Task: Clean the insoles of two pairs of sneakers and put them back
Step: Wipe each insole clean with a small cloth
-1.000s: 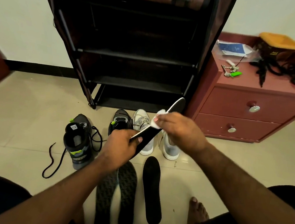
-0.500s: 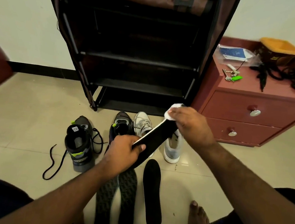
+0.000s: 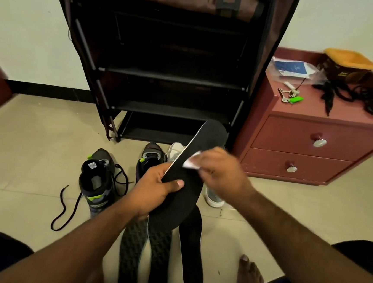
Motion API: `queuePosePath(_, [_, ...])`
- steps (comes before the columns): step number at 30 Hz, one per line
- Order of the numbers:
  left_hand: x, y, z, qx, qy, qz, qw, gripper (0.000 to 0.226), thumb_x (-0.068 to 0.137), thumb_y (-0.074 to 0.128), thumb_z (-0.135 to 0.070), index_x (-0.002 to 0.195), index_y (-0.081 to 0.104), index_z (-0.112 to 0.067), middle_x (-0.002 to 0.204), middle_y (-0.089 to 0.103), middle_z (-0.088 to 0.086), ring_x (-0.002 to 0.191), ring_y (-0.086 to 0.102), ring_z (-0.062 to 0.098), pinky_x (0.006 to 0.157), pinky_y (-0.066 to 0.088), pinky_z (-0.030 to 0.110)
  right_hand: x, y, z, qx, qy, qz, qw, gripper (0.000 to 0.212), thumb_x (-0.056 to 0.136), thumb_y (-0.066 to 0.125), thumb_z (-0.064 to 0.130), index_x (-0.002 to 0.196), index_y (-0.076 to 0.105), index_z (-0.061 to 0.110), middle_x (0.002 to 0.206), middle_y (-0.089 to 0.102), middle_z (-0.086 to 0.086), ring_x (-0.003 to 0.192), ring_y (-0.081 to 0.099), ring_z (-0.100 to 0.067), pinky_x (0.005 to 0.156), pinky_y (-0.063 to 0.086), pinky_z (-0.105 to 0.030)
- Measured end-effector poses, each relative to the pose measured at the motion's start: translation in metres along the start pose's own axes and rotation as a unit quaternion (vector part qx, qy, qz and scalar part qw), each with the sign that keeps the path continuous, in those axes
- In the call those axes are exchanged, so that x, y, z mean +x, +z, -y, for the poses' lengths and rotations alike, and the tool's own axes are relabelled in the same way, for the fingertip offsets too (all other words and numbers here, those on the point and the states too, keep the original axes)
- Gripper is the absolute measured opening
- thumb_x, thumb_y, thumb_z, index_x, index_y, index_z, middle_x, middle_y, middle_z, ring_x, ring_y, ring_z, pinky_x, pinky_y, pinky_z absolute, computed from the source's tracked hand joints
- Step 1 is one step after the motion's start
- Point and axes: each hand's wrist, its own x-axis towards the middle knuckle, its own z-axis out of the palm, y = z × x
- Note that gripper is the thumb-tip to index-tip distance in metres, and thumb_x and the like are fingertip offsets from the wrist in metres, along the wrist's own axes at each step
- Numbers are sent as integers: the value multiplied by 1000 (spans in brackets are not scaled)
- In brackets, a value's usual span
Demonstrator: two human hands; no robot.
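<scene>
My left hand (image 3: 154,189) grips a black insole (image 3: 191,182) near its heel end and holds it up, toe pointing away. My right hand (image 3: 220,172) pinches a small white wipe (image 3: 191,161) against the insole's middle. Three more insoles lie on the floor below: two patterned ones (image 3: 144,257) side by side and a plain black one (image 3: 192,252). A dark sneaker with green accents (image 3: 97,178) stands at the left. Its mate (image 3: 149,158) and a pair of white-grey sneakers (image 3: 213,198) sit behind my hands, partly hidden.
An open black shoe rack (image 3: 169,72) stands against the wall ahead. A red two-drawer cabinet (image 3: 312,141) at the right carries keys, a plastic bag, cords and a brown tub. A loose black lace (image 3: 67,207) trails on the tiled floor. My bare foot (image 3: 249,275) rests at the lower right.
My right hand slid the wipe from the insole's toe end back down to its middle. The insole's toe end now shows uncovered above my hands.
</scene>
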Motion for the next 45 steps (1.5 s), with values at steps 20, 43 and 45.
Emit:
queuePosePath(20, [13,-10,-8,-385,-61,-55,919,49,106,36,-20,146,35,-47,132,62,5,98,71,26,67,60,41,9,-24,42,336,121,284,890,20,81,72,6,100,74,5,93,67,-6,86,65,-16,79,54,-31])
queuePosePath(43, [0,5,-19,-302,-11,114,946,49,93,50,-46,142,46,-42,135,60,9,116,55,34,101,42,53,11,-6,34,564,409,38,716,26,81,70,8,106,69,1,113,68,-9,96,69,-28,74,58,-36])
queuePosePath(45, [2,5,-20,-339,-18,73,938,45,97,42,-41,141,47,-40,133,62,9,120,56,36,104,41,54,13,-5,28,481,420,-62,767,21,83,71,10,104,72,8,111,68,-2,94,69,-21,65,56,-25])
